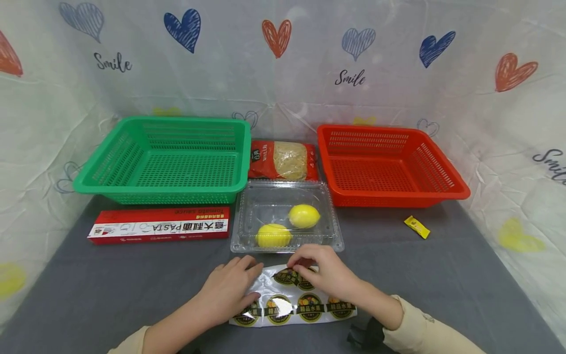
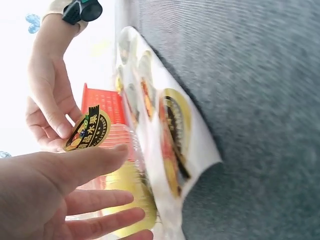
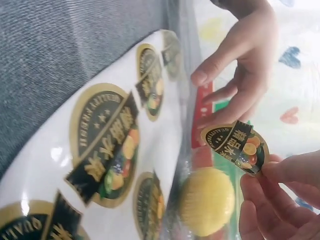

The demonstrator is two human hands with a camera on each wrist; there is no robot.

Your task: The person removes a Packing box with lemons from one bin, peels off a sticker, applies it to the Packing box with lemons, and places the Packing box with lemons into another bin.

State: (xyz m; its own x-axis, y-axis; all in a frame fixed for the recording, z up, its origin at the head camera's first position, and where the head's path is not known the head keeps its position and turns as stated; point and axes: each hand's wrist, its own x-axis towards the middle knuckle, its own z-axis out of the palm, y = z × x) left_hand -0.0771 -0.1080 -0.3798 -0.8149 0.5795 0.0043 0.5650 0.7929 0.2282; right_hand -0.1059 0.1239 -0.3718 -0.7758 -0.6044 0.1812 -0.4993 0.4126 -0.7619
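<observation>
Sticker sheet (image 1: 292,307) lies flat on the grey table (image 1: 442,275), just in front of the clear clamshell box (image 1: 329,231) holding two lemons (image 1: 304,216). Head view: left hand (image 1: 227,290) rests on the sheet's left part, fingers extended; right hand (image 1: 325,273) pinches at a sticker on the sheet's far edge. Left wrist view: one peeled sticker (image 2: 90,131) is gripped between right-hand fingertips, off the sheet; left fingers straight and apart. Right wrist view: same sticker (image 3: 236,146) pinched by thumb and forefinger, above a lemon (image 3: 206,201).
</observation>
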